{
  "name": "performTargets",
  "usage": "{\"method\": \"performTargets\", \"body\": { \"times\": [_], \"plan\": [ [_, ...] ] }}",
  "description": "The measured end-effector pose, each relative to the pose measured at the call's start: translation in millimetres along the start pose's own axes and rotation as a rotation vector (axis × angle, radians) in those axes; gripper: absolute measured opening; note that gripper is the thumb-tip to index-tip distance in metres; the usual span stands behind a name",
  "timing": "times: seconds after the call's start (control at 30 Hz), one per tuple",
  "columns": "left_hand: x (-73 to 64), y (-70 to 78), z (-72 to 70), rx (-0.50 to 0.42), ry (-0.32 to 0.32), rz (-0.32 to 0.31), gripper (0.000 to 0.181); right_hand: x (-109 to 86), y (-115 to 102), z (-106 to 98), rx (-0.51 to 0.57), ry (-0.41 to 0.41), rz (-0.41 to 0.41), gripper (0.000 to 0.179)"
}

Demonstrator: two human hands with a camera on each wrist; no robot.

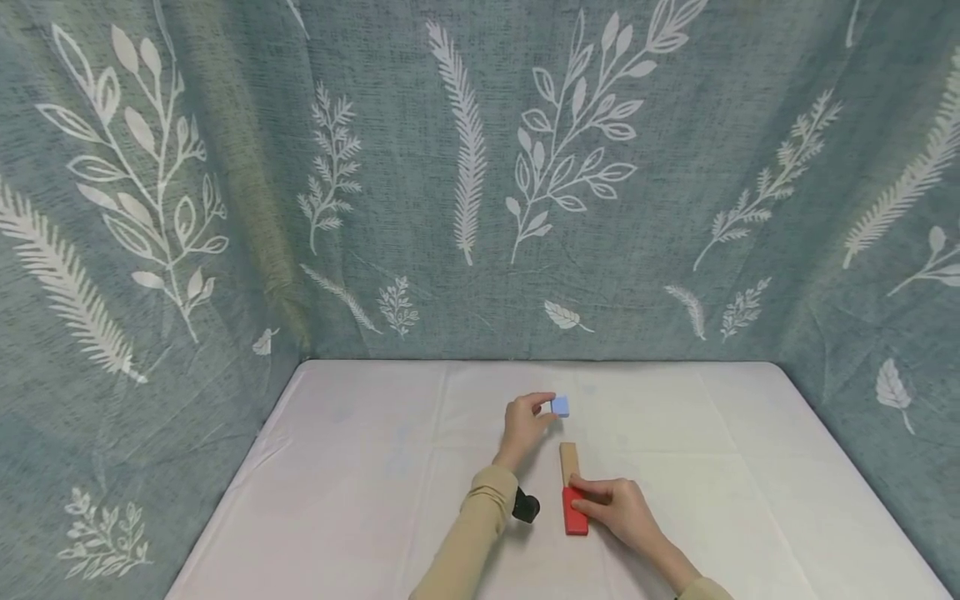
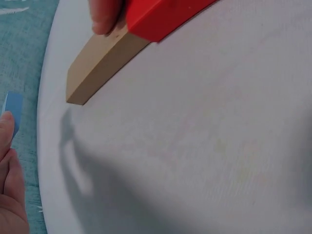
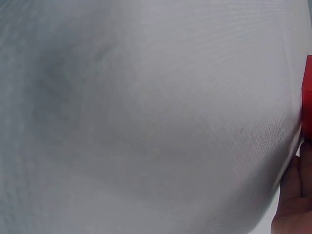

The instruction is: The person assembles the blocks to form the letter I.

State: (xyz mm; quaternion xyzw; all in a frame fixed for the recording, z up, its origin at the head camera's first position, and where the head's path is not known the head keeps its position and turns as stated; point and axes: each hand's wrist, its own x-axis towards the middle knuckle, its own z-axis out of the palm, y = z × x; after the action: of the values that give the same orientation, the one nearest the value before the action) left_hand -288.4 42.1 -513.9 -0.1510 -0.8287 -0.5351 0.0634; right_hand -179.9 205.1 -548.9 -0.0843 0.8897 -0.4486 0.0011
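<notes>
My left hand [image 1: 522, 429] pinches a small light blue block [image 1: 561, 407] between thumb and fingers, toward the far side of the table. The same blue block [image 2: 13, 109] shows at the left edge of the left wrist view. Nearer to me, a natural wood block [image 1: 568, 463] and a red block [image 1: 574, 517] lie end to end in a line. My right hand [image 1: 622, 508] holds the red block from its right side, thumb on the red. One fingertip [image 2: 103, 22] rests on the wood block by the red end. In the right wrist view the red block [image 3: 307, 97] is mostly cut off.
A white cloth [image 1: 360, 483] covers the table. Behind it and at both sides hang blue-green curtains [image 1: 420, 208] with white leaf prints. The black wrist camera [image 1: 527, 507] sticks out beside my left sleeve, left of the red block.
</notes>
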Motion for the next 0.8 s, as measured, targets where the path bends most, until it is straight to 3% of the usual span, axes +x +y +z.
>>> {"method": "performTargets", "body": {
  "times": [0.3,0.8],
  "plan": [
    [-1.7,-2.6,12.3,-0.001,0.011,-0.032,0.028,0.2,1,-1,-0.018,0.001,-0.037,0.034],
    [-9.7,-4.8,15.6,0.04,-0.008,-0.067,0.029,0.1,2,-1,-0.029,0.008,-0.052,0.034]
  ]
}}
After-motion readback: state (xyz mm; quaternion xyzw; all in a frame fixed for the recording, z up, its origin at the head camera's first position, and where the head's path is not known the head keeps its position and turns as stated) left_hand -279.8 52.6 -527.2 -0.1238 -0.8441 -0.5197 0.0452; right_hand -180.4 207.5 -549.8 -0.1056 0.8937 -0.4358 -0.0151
